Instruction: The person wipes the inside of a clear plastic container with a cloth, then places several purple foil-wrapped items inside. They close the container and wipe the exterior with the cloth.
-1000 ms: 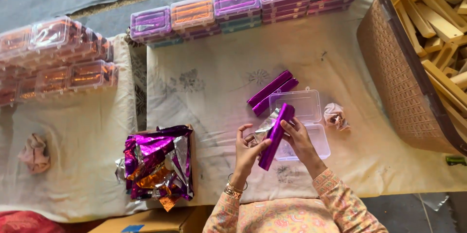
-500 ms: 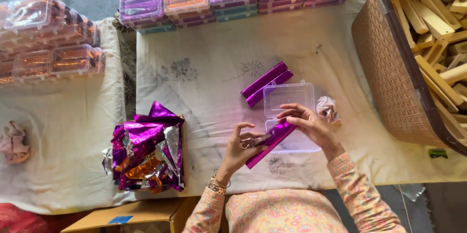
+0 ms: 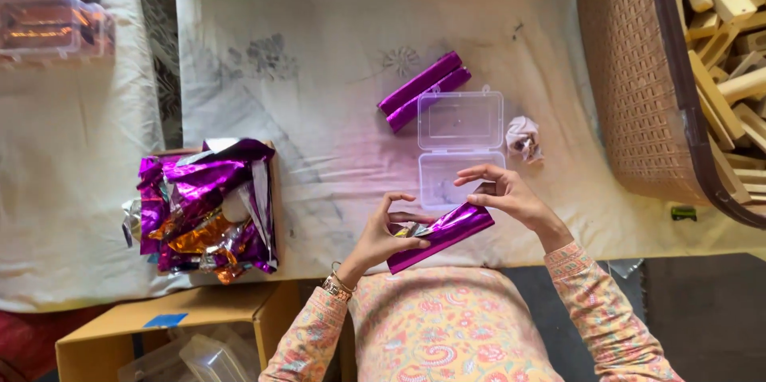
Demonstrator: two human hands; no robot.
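A long bar wrapped in shiny purple foil (image 3: 443, 234) lies across both my hands, tilted up to the right. My left hand (image 3: 384, 237) pinches its lower left end, where a bit of silver foil shows. My right hand (image 3: 508, 194) grips its upper right end. Just beyond my hands an open clear plastic box (image 3: 460, 136) rests on the cloth with its lid flipped back. Two more purple-wrapped bars (image 3: 424, 90) lie side by side next to the box's far left corner.
A heap of purple and orange foil sheets (image 3: 206, 205) fills a low box at left. A crumpled wad (image 3: 523, 139) lies right of the clear box. A woven basket (image 3: 638, 87) of wooden blocks stands at right. Stacked filled boxes (image 3: 48, 7) sit far left; a cardboard carton (image 3: 171, 326) below.
The purple bar has turned from nearly upright over the clear box to lying almost level and nearer my body. My hands have slid to its two ends.
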